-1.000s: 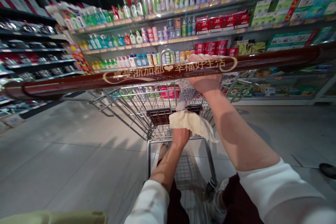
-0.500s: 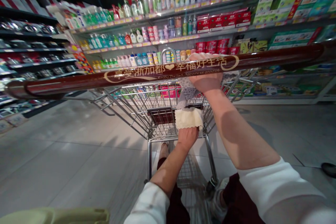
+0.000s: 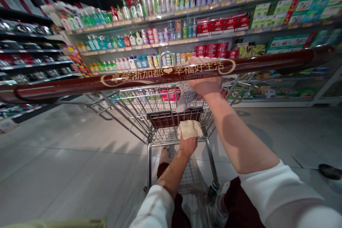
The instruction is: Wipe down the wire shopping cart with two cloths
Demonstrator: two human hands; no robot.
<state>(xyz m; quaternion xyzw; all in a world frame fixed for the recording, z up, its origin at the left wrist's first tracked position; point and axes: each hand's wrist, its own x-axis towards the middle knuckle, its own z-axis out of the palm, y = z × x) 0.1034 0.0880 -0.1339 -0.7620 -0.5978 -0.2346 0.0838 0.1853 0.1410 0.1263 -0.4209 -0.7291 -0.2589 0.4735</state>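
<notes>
Cream cloth (image 3: 190,129), lowered since the earlier frame to the bottom rear edge of the shopping cart (image 3: 149,164), by its brown panel (image 3: 164,119).
My left grip (image 3: 188,145) is closed around that cloth; my right grip (image 3: 206,84) wraps the brown handle (image 3: 259,61), a grey spotted cloth (image 3: 187,96) hanging beside it. Stocked shelves (image 3: 149,17) stand beyond.

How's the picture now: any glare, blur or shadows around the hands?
Head view: the cream cloth and left hand are readable, fingers partly hidden; head view: shadow on the right forearm and floor; head view: glossy highlights along the handle; head view: left shelves blurred, right sleeve stretched near the edge.
</notes>
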